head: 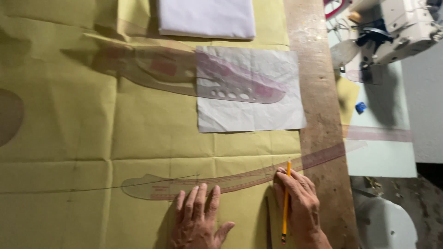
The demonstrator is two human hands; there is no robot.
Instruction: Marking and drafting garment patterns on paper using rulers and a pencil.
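A long transparent pink curved ruler point(240, 177) lies across yellow pattern paper point(92, 129). My left hand point(198, 221) presses flat on the paper, fingertips on the ruler's lower edge. My right hand point(300, 205) holds a yellow pencil point(286, 203), its tip at the ruler's edge. A thin pencil curve runs leftward from the ruler's end.
A second transparent curved ruler point(184, 74) lies higher up, partly over a creased white paper sheet point(251, 115). Folded white fabric point(207, 18) sits at the top. A wooden table edge point(323, 115) runs down the right, with a white sewing machine point(397, 32) beyond.
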